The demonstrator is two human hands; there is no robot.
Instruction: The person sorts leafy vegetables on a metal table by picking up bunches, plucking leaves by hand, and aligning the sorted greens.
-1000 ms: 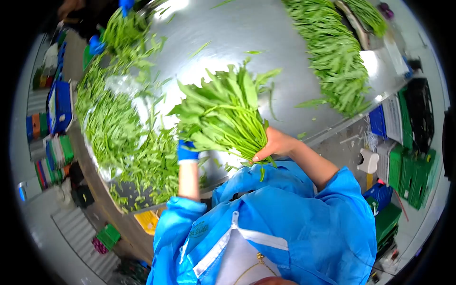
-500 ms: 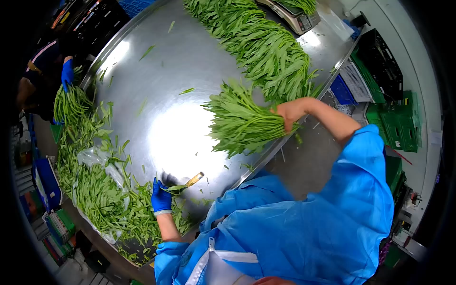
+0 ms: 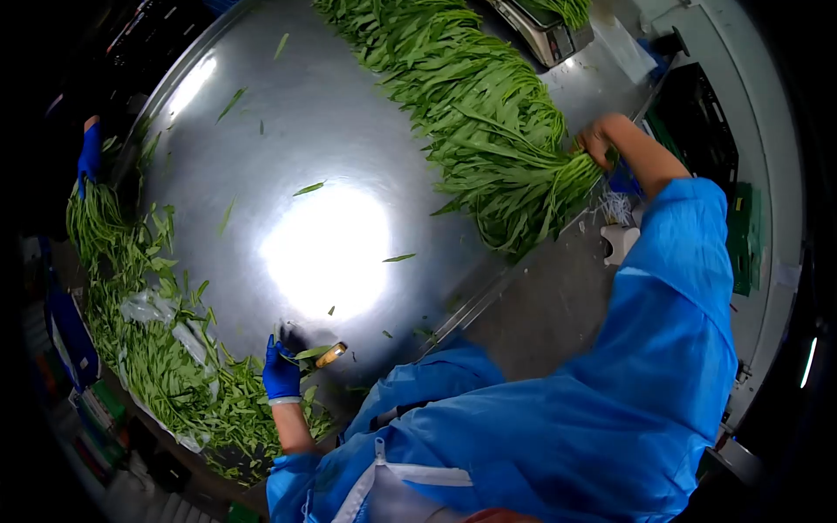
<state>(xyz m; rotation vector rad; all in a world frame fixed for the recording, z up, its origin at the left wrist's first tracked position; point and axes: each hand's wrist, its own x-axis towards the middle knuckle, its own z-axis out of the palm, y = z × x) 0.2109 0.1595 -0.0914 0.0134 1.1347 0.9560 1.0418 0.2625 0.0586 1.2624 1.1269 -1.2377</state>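
Observation:
My right hand (image 3: 598,142), bare, is closed around the stem ends of a bunch of long-leaved greens (image 3: 532,187). That bunch lies against the near end of a long row of similar greens (image 3: 462,83), its leaves pointing left across the metal table (image 3: 253,113). My left hand (image 3: 281,370), in a blue glove, rests low on the table with its fingers stretched out. Beside its fingertips are a loose leaf (image 3: 309,353) and a short wooden handle (image 3: 331,354); whatever joins the handle is hidden. Loose greens (image 3: 179,375) are heaped left of this hand.
A scale (image 3: 549,39) with greens on it stands beyond the row. Clear plastic (image 3: 148,305) lies among the loose heap. At the far left a co-worker's blue-gloved hand (image 3: 89,157) holds stems. Black crates (image 3: 693,131) and green crates (image 3: 744,235) stand at the right.
My right hand has carried the bunch away from the table's near edge and laid it against the end of the row. My left hand stays near the wooden handle. The view has shifted slightly.

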